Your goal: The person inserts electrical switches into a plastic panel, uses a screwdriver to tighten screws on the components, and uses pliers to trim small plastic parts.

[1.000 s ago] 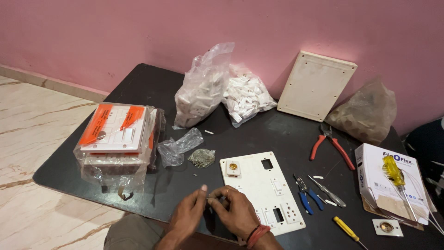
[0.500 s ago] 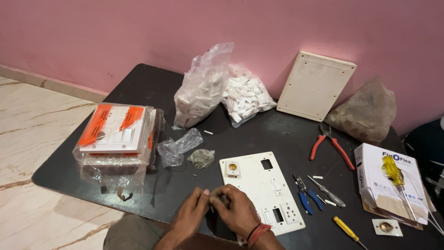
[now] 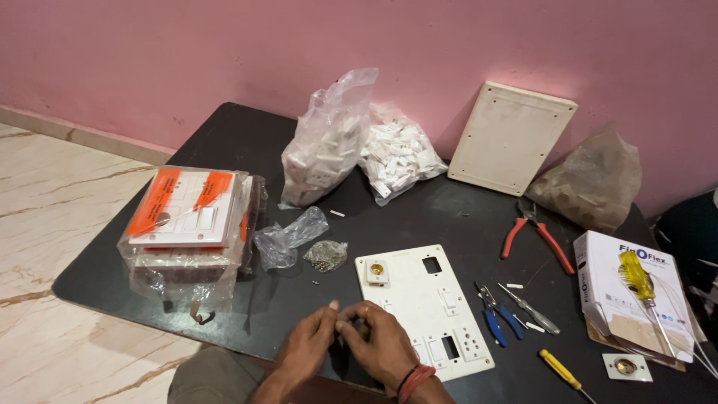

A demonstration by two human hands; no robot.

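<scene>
My left hand [image 3: 308,346] and my right hand [image 3: 380,344] meet at the near edge of the black table [image 3: 224,142], fingertips pinched together on a small part [image 3: 348,322] that is mostly hidden between them. A red band sits on my right wrist. Just right of my hands lies a white switch plate [image 3: 422,303] with cut-outs, a switch and a socket fitted in it. A small pile of screws in a clear bag [image 3: 325,255] lies just beyond my left hand.
Wrapped switch plates with orange labels [image 3: 187,217] sit left. Two clear bags of white parts [image 3: 351,150] stand at the back, with a white board [image 3: 510,138] and a brownish bag [image 3: 594,179]. Red pliers [image 3: 535,236], blue pliers [image 3: 495,318], screwdrivers and a white box [image 3: 624,292] lie right.
My hands stay together at the table's near edge; the fingers shift slightly around the small part. Nothing else on the table has moved.
</scene>
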